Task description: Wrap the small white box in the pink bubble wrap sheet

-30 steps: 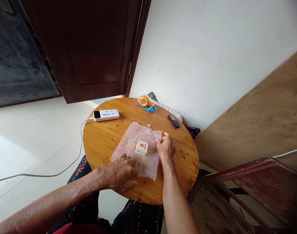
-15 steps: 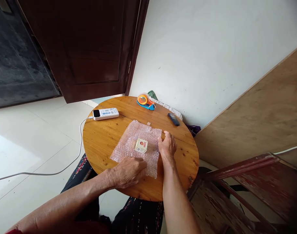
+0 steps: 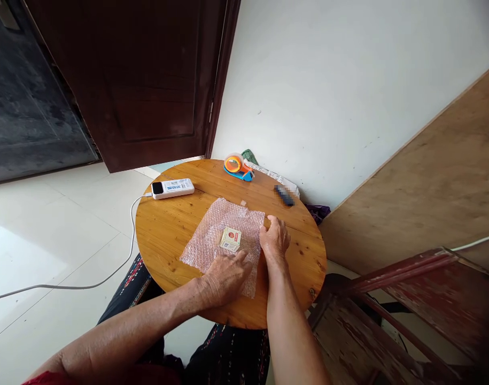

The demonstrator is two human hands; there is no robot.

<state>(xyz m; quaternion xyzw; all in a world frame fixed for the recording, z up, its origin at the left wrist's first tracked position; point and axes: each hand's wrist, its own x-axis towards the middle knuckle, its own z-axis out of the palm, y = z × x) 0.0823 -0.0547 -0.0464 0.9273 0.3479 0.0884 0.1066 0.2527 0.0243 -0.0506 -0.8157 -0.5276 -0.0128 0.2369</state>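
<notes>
A small cream box with a red emblem (image 3: 231, 238) sits on a sheet of bubble wrap (image 3: 204, 240) spread over the round wooden table (image 3: 160, 224). My left hand (image 3: 229, 275) lies over the near part of the sheet, just in front of the box, its fingers stretched out to the right and holding nothing. At the sheet's right edge is my right hand (image 3: 276, 239), fingers bent and thumb against the wrap, gripping that edge. The undersides of both hands are hidden.
A white power bank (image 3: 172, 189) with a cable lies at the table's left. Toward the back stands an orange and blue tape dispenser (image 3: 239, 167). A dark blurred object (image 3: 284, 195) lies back right. A worn wooden chair (image 3: 404, 299) is beside the table.
My left hand has moved right along the near part of the wrap, and its fingers have straightened. The box has tilted or turned slightly. My right hand stays at the edge.
</notes>
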